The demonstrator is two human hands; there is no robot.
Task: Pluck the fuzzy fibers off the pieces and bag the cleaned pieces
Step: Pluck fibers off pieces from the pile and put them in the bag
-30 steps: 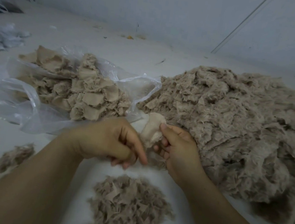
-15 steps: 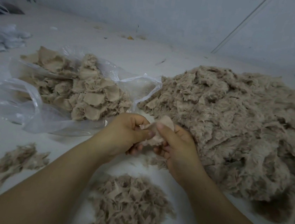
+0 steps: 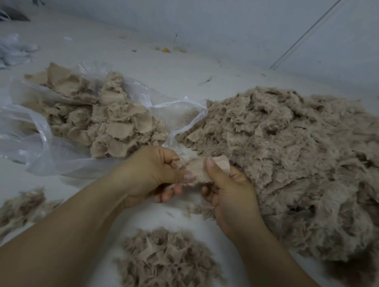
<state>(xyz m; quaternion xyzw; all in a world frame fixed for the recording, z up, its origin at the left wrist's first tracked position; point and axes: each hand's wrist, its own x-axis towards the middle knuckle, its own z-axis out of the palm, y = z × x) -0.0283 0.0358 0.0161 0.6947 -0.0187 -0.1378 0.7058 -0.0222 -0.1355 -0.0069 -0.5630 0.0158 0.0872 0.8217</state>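
Both my hands hold one small beige fuzzy piece (image 3: 200, 171) between them, just above the white surface. My left hand (image 3: 154, 174) pinches its left edge with the thumb on top. My right hand (image 3: 230, 192) grips its right side, thumb pressed on the piece's smooth face. A clear plastic bag (image 3: 31, 130) lies open at the left, with several cleaned beige pieces (image 3: 106, 119) inside. A big heap of fuzzy pieces (image 3: 300, 160) fills the right side. Plucked fibers (image 3: 167, 266) lie in a pile below my hands.
A smaller scatter of fibers (image 3: 13, 213) lies at the lower left. Crumpled plastic bags (image 3: 0, 51) sit at the far left edge. A pale wall (image 3: 198, 14) rises behind the white surface, with small debris (image 3: 166, 49) near its base.
My left hand came back up from near the fiber pile and took hold of the piece's left edge. The piece has turned flatter between both thumbs.
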